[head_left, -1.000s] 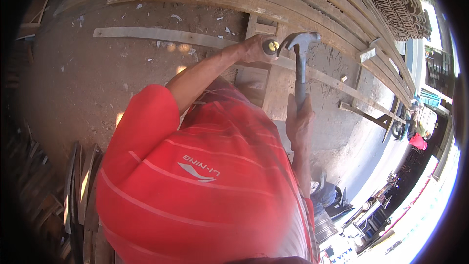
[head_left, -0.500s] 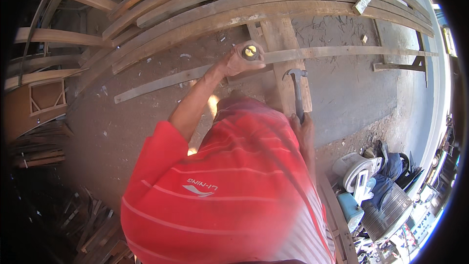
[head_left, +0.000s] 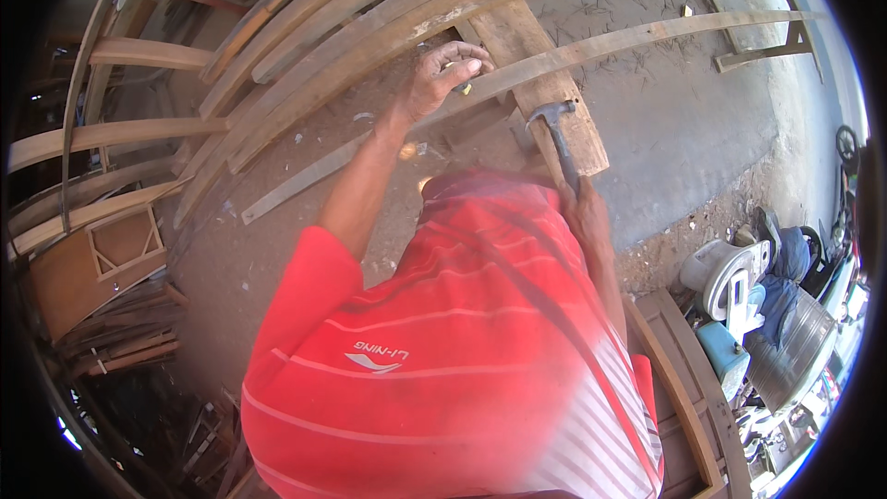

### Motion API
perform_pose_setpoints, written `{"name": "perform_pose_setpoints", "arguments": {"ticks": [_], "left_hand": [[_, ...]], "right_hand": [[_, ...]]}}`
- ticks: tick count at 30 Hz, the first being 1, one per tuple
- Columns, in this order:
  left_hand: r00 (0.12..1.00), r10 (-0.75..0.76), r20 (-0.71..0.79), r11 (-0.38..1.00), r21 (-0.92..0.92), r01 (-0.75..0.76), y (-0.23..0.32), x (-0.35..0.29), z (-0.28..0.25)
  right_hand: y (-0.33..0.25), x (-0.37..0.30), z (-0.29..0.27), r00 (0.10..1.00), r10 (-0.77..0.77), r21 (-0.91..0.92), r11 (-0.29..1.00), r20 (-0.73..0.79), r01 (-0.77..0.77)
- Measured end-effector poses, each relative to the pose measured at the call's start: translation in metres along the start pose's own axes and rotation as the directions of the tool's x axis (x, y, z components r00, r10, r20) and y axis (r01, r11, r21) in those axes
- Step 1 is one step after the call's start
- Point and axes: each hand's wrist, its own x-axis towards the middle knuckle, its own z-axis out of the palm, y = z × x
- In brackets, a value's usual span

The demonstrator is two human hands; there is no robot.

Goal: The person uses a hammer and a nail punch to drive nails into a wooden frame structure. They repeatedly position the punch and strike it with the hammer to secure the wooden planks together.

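Ground point(head_left: 684, 139): bare grey concrete, scratched, dusty; lies under and beyond both hands, turning to gravel to the right of the right hand.
Slats point(head_left: 370, 18): long wooden strips, side by side, running left to right just beyond the left hand; straight in fact, bent by the lens.
Shirt point(head_left: 443, 351): red with thin white stripes, fills the near field below both hands.
Frames point(head_left: 102, 259): stacked wooden frames and panels, well left of the left hand.
Clutter point(head_left: 758, 305): white machine housing, blue container, dark gear, well right of and nearer than the right hand; contents cannot be told.
Board point(head_left: 540, 83): short plank between the hands, crossing under a slat, long axis running away from the person.
Hammer point(head_left: 554, 134): claw hammer over the board; handle runs from the right hand up and left, head at the far end, just right of the left hand.
Left hand point(head_left: 443, 74): fingers curled on a small object at the slat; object too hidden to name.
Right hand point(head_left: 587, 217): closed round the hammer handle.
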Motion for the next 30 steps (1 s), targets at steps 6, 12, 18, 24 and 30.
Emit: {"name": "perform_pose_setpoints", "arguments": {"ticks": [6,12,18,24,30], "left_hand": [[0.983,0.1,-0.153,0.994,0.057,-0.092,-0.004,-0.003,0.001],[0.994,0.051,-0.096,0.999,0.005,-0.051,-0.017,-0.005,-0.003],[0.942,0.259,-0.213,0.95,0.232,-0.209,-0.016,-0.011,0.006],[0.919,0.305,-0.251,0.951,0.023,-0.309,-0.04,0.007,0.019],[0.923,0.229,-0.309,0.969,0.157,-0.188,-0.033,0.005,0.024]], "right_hand": [[0.002,0.005,-0.003,0.999,-0.043,-0.005,0.999,0.028,0.043],[0.002,0.0,0.004,0.995,-0.093,0.129,0.987,-0.039,0.097],[-0.009,0.002,0.009,0.992,-0.1,0.136,0.985,-0.075,0.11],[0.004,-0.003,0.015,0.995,-0.064,0.068,0.995,-0.071,0.069],[0.016,0.001,0.014,0.993,-0.119,0.032,0.992,-0.027,0.12]]}}
